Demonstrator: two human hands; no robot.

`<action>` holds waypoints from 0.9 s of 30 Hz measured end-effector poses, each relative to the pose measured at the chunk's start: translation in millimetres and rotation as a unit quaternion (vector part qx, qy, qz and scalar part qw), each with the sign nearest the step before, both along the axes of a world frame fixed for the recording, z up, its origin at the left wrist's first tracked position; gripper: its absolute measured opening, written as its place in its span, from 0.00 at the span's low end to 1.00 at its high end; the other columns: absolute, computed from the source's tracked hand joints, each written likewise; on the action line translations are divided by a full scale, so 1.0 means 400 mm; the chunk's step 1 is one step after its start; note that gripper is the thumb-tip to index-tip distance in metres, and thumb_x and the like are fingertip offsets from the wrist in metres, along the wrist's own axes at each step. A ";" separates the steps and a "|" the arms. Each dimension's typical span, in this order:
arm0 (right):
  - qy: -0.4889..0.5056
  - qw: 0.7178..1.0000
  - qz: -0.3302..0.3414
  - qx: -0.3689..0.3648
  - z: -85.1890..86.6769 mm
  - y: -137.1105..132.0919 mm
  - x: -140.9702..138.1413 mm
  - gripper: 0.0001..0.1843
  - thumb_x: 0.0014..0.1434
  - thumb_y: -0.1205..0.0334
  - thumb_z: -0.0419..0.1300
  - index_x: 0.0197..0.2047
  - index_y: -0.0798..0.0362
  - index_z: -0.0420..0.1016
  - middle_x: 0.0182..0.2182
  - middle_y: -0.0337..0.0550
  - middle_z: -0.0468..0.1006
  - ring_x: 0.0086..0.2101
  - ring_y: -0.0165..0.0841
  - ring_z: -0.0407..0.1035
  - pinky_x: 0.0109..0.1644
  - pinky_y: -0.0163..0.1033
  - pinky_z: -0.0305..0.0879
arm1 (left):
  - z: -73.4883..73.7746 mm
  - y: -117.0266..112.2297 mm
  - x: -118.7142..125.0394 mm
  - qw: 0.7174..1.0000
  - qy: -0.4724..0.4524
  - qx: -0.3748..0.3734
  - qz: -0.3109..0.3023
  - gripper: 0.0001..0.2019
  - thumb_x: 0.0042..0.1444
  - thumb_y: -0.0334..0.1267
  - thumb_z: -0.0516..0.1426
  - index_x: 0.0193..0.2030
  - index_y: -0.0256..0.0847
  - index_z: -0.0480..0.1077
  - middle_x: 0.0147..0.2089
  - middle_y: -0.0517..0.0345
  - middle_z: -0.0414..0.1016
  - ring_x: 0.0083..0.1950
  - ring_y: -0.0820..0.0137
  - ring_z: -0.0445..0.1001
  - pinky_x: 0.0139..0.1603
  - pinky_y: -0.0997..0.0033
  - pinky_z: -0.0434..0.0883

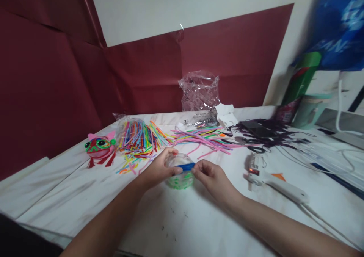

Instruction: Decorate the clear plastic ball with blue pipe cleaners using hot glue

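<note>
My left hand [159, 170] curls around a clear plastic ball [179, 171] with green patches that rests on the white table [199, 219]. The thumb presses a blue strip [186, 166] against the ball's top. My right hand [212, 175] pinches the right end of that blue strip between thumb and fingers. Both hands meet over the ball in the middle of the table.
A pink and green decorated ball with red tassels [100, 148] lies at the left. Piles of coloured strips [142, 137] and pipe cleaners [207, 137] spread behind the hands. A white glue gun [270, 179] lies at the right, a crumpled clear bag [200, 92] at the back.
</note>
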State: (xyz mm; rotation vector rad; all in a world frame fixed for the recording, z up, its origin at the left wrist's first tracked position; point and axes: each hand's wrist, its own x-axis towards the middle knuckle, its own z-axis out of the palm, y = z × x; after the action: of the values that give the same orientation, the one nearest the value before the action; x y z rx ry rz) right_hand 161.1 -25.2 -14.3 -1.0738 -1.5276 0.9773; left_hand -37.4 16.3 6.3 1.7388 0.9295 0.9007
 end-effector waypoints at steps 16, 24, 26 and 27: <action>-0.028 0.999 -0.012 0.021 -0.004 -0.011 -0.008 0.10 0.50 0.56 0.54 0.23 0.51 0.63 0.19 0.34 0.62 0.23 0.29 0.57 0.27 0.34 0.55 | 0.020 -0.033 0.028 0.991 0.105 0.057 0.067 0.28 0.41 0.42 0.65 0.49 0.42 0.61 0.46 0.55 0.67 0.46 0.60 0.69 0.45 0.66 0.65; -0.038 0.999 -0.012 0.023 -0.010 -0.014 -0.011 0.08 0.51 0.59 0.55 0.23 0.51 0.63 0.19 0.33 0.62 0.23 0.29 0.57 0.28 0.35 0.54 | 0.034 -0.051 0.039 0.988 0.119 0.064 0.075 0.28 0.41 0.40 0.64 0.50 0.42 0.61 0.48 0.53 0.66 0.48 0.58 0.67 0.44 0.67 0.65; -0.036 0.999 -0.011 0.025 -0.012 -0.013 -0.013 0.08 0.51 0.58 0.55 0.24 0.51 0.63 0.20 0.33 0.63 0.24 0.29 0.58 0.28 0.35 0.54 | 0.035 -0.053 0.041 0.988 0.121 0.053 0.079 0.26 0.41 0.39 0.63 0.48 0.42 0.61 0.45 0.55 0.67 0.46 0.60 0.68 0.41 0.68 0.65; -0.030 0.999 -0.008 0.023 -0.012 -0.011 -0.013 0.09 0.51 0.58 0.56 0.24 0.51 0.63 0.20 0.34 0.63 0.24 0.29 0.58 0.29 0.35 0.55 | 0.036 -0.054 0.041 0.988 0.120 0.050 0.083 0.26 0.41 0.39 0.63 0.48 0.43 0.61 0.43 0.57 0.67 0.44 0.61 0.68 0.40 0.69 0.65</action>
State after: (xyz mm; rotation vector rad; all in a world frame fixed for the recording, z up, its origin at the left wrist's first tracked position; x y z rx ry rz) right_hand 155.8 -29.5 -19.3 -1.0898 -1.5798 0.9018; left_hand -21.1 -5.2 20.5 1.9053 1.2192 0.8690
